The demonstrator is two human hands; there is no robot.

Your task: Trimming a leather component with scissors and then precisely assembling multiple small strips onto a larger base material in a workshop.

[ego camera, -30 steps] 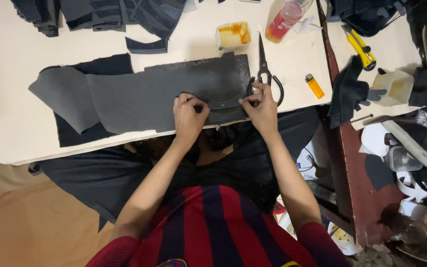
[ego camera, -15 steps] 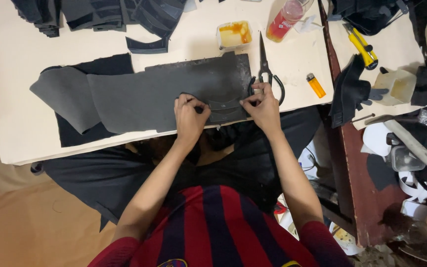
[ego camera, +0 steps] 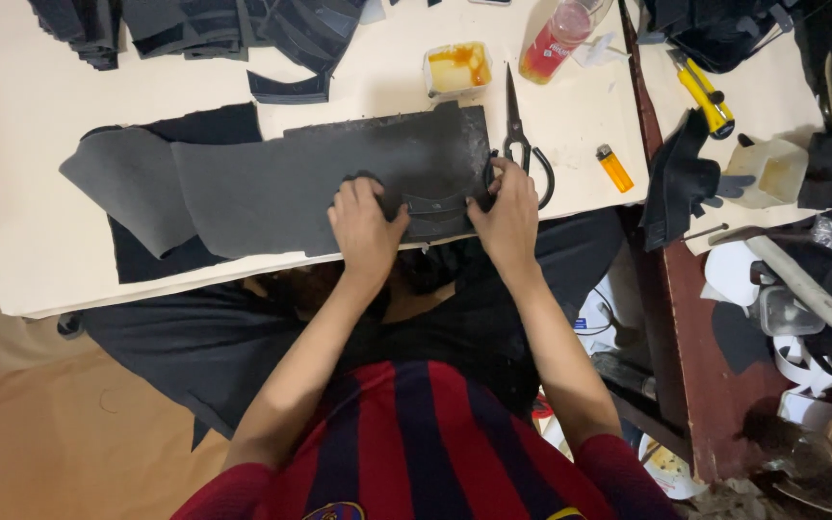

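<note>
Pressing down at the near edge of the table (ego camera: 31,260), both hands work a dark curved piece (ego camera: 435,207) laid on a grey sheet (ego camera: 272,188). The left hand (ego camera: 366,226) lies flat with fingers spread over the piece's left end, seemingly to pin it so it cannot slide. The right hand (ego camera: 505,207) curls over the right end, fingertips bent down onto it, though whether it pinches the edge or only presses I cannot tell. Held at both ends like this, the piece stays flush against the sheet, whose far part runs toward the left edge over a darker layer (ego camera: 199,130).

Scissors (ego camera: 520,135) lie just beside the right hand, blades pointing to the far edge, within easy reach. Beyond them stand a tub (ego camera: 457,67) of amber stuff and a clear cup (ego camera: 559,40) near the far edge, kept off the sheet. An orange lighter (ego camera: 614,168) rests toward the right edge. Cut dark pieces (ego camera: 195,24) are stacked at the far left corner, out of the way
</note>
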